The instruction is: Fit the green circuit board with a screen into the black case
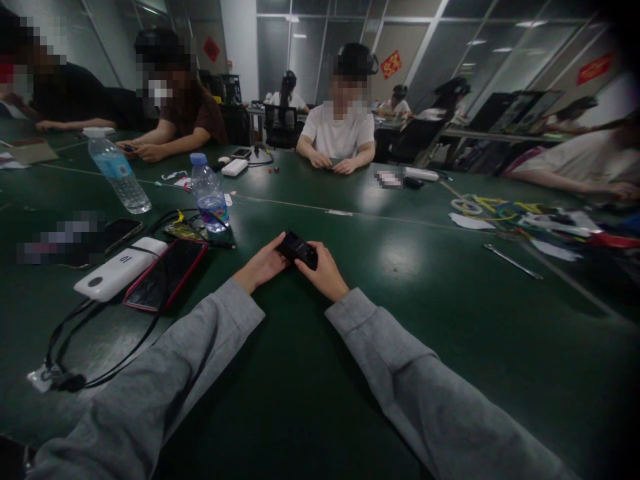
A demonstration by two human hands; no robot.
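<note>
Between my two hands is a small black handheld device with a dark screen showing faint light marks. My left hand closes round its left end, the fingers partly hidden behind it. Gripping the right end, my right hand has its thumb along the front edge. The device is held tilted just over the green table. To the left of my hands stands a water bottle with a blue cap.
On the left lie a white power bank, a red-edged phone, black cables and a second bottle. A wrench and tangled cords lie on the right. Across the table sits a person in a white shirt; others sit nearby.
</note>
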